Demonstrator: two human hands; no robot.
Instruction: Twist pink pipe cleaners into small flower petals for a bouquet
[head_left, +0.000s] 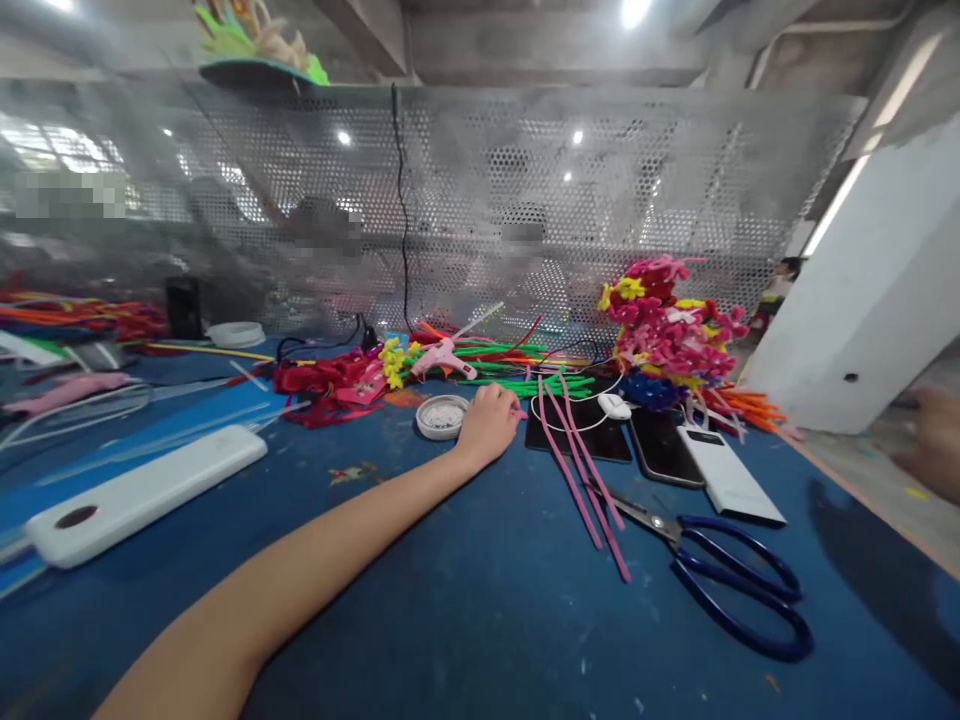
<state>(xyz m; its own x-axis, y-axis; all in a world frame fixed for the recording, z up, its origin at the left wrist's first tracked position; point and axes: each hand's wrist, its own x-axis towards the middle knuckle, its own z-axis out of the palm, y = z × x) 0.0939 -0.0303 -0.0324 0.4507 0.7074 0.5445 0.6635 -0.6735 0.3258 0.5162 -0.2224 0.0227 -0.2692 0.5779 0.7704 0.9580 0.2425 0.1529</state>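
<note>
My left hand (489,422) rests on the blue table with its fingers curled closed. A small pink piece (519,414) pokes out at the fingertips; most of it is hidden. Right beside the hand stands a small round dish (441,418) with tiny pale bits in it. To the other side lie several pink pipe cleaners (574,450), their near ends crossing the tip of blue-handled scissors (679,535). My right hand (930,445) is at the right edge, away from the table, smeared by motion, so its fingers cannot be made out.
Green pipe cleaners (517,384), a pink glue gun (444,358) and red pieces (330,385) lie at the back. A flower bunch (679,325), black phone (664,450) and white power bank (731,475) are right. A long white device (150,490) lies left. A perforated screen (480,200) stands behind.
</note>
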